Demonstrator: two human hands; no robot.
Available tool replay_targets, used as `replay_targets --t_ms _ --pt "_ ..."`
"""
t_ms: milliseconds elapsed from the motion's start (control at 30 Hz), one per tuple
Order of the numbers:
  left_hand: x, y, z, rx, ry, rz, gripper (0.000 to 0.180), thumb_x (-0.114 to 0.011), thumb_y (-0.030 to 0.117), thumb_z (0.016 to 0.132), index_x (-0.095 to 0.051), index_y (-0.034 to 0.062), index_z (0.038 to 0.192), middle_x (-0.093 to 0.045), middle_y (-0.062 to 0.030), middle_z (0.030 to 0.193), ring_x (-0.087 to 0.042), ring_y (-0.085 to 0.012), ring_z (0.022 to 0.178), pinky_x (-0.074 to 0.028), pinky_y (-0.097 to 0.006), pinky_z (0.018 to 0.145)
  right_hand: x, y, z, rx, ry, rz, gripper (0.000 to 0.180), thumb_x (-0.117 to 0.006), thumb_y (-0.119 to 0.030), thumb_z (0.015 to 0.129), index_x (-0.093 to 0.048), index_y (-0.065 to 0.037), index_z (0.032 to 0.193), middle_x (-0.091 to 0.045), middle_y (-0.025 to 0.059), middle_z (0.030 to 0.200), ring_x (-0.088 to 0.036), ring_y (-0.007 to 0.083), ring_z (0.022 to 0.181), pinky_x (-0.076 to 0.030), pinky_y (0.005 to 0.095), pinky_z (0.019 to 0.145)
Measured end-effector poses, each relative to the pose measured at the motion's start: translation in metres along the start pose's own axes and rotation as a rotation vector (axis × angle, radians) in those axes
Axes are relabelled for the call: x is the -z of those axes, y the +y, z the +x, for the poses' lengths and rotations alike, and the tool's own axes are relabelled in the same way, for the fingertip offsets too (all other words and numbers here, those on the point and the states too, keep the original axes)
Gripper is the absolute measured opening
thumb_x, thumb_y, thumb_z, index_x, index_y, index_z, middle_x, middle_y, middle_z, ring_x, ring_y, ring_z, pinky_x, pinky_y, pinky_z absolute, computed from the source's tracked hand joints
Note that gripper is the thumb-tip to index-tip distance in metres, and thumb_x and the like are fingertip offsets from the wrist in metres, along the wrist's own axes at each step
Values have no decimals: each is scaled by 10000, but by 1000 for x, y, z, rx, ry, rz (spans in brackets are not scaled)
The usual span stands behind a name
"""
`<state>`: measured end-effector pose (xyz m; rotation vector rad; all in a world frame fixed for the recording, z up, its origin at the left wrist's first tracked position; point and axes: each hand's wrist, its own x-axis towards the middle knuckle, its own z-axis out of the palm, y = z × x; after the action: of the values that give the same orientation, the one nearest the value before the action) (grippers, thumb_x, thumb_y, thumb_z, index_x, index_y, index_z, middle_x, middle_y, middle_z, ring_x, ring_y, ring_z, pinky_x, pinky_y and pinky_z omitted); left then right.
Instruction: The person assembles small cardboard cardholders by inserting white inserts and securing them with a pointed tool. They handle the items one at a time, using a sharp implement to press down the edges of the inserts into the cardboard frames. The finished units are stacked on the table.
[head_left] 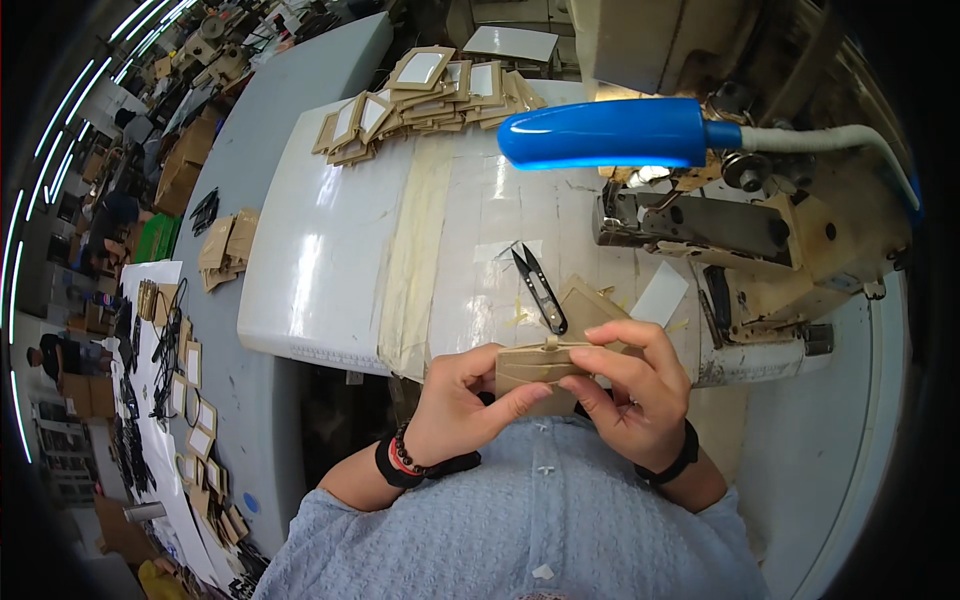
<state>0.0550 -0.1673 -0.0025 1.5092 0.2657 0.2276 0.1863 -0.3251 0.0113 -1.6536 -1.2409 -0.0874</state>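
Observation:
A tan card holder (522,372) with layered slots and a small loop on its upper edge is held close to my body, over the table's front edge. My left hand (452,402) grips its left end, thumb along the lower front and fingers behind. At the other end, my right hand (640,395) pinches it between thumb and fingers. Just beyond lie black thread snips (541,290), blades pointing away. Another tan piece (583,303) rests on the table beside the snips, partly hidden by my right hand. A white card (660,293) lies to its right.
A sewing machine (800,240) stands at the right, with a blue lamp (600,132) on a flexible neck over the worktable (320,240). Stacked tan card holders (435,105) fill its far edge. More tan pieces (228,245) lie on the grey table (262,190) at left.

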Motion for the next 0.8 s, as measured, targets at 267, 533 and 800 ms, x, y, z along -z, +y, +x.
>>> replay_targets --t_ms 267,533,800 --pt "26 -8 -4 23 195 -191 321 -593 140 946 -536 -30 1213 -644 -51 1053 -589 -72 931 -492 -232 783 -5 -1 -3 -305 -36 134 471 -747 -161 820 -536 25 1197 -662 92 992 -367 36 448 -291 185 426" --pt "303 -40 -58 233 738 -502 328 -481 311 990 -530 46 1177 -639 -51 969 -639 -158 850 -538 -265 727 35 34 -45 -690 -4 123 312 -613 -4 859 -533 43 1157 -603 78 1023 -499 29 649 -371 169 548" --pt "479 12 -81 171 985 206 472 -659 135 859 -463 22 1273 -642 -97 1040 -655 -199 873 -559 -329 720 55 35 -73 -778 40 -17 253 -598 -43 915 -578 38 1154 -629 109 1056 -582 134 864 -476 266 795"
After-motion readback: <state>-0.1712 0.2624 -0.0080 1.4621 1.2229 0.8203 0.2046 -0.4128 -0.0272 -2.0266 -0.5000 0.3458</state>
